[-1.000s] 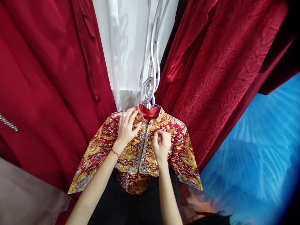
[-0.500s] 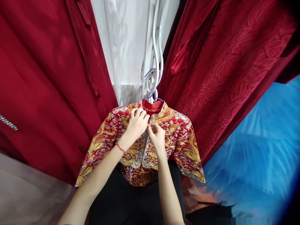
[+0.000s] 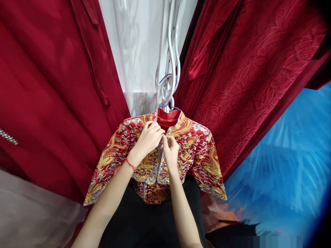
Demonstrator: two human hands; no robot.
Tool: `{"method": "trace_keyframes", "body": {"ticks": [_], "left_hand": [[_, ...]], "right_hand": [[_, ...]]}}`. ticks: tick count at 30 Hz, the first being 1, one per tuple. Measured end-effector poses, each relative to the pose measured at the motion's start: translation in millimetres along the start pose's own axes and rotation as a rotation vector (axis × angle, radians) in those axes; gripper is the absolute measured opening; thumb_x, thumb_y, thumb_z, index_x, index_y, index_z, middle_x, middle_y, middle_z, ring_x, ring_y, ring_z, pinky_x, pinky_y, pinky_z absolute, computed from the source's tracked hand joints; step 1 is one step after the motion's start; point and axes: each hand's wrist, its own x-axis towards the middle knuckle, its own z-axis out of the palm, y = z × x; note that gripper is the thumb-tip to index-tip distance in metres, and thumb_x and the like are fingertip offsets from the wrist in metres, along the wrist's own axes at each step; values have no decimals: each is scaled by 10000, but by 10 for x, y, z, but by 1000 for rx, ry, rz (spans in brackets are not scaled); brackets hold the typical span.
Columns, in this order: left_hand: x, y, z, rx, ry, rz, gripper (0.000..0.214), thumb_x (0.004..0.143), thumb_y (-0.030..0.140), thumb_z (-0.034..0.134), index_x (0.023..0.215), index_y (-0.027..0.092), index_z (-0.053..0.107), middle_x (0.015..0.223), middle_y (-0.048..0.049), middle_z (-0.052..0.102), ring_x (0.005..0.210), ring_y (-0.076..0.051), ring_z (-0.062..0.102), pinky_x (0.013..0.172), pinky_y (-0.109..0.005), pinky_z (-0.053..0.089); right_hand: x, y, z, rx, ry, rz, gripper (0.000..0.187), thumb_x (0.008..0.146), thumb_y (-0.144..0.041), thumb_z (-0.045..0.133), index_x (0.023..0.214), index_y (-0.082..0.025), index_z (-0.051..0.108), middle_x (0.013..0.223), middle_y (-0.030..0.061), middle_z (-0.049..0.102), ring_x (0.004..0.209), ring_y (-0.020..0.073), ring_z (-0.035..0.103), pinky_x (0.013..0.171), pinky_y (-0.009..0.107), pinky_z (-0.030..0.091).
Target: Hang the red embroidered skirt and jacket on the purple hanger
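Observation:
A red jacket [image 3: 207, 162] with gold and silver embroidery hangs in front of me on a purple hanger [image 3: 176, 108]. My left hand [image 3: 151, 136], with a red string bracelet [image 3: 130, 165] on its wrist, lies over the upper front just under the collar, its fingers curled at the front opening. Beside it my right hand [image 3: 170, 150] pinches at the same opening, thumb and forefinger together near the left fingertips. Both hands seem closed on the jacket's front edge; the small part between the fingertips is hidden. Below the hands the two front edges run down the middle.
Dark red garments hang at the left [image 3: 51, 103] and the right [image 3: 248, 69]. Behind the collar stands a white curled metal rack [image 3: 172, 58], with white sheer cloth [image 3: 139, 51] beside it. Blue fabric [image 3: 281, 155] spreads at the lower right, greyish sheer cloth [image 3: 33, 210] at the lower left.
My right hand has shifted slightly left, closer against the left fingers. The left hand's fingers have drawn a little more together. The jacket hangs in about the same place.

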Motion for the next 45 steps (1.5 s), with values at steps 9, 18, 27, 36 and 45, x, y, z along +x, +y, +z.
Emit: {"method": "trace_keyframes", "body": {"ticks": [9,18,27,36,45], "left_hand": [[-71,71,-58,-83,55,-71,223,982,182,476,980,176,698,1006,-29,719,1040,-193,599,1111,-410,361],[-129,131,48,-143,128,-186,229,1003,201,454,1010,212,683,1067,-32,737,1147,-198,614,1113,-475,340],[-597,521,709,-149,443,-383,639,934,207,580,1516,216,316,1616,-206,213,1515,-321,250,1166,-523,373],[-1606,891,1464,-122,598,-975,575,822,416,732,1275,155,495,1317,-195,465,1287,-344,468,1072,-571,436],[-1812,1009,1598,-363,173,-884,218,972,317,484,803,226,587,846,-64,650,855,-240,600,808,-390,506]], "right_hand": [[-62,-103,2,227,-65,12,328,889,-485,614,737,-217,502,518,-82,451,420,86,405,429,234,352],[-414,615,12,200,-27,205,372,874,-572,555,740,-242,446,458,-97,424,342,91,366,375,245,307],[-881,1139,-91,94,-42,343,408,838,-629,545,746,-244,445,451,-100,376,371,90,326,402,240,283],[-929,1493,-427,124,-351,724,365,686,-551,663,648,-211,535,369,-58,477,293,102,392,365,222,171],[-1085,1671,-347,113,-329,782,315,724,-519,599,676,-210,563,415,-46,520,355,108,460,391,215,266]]}}
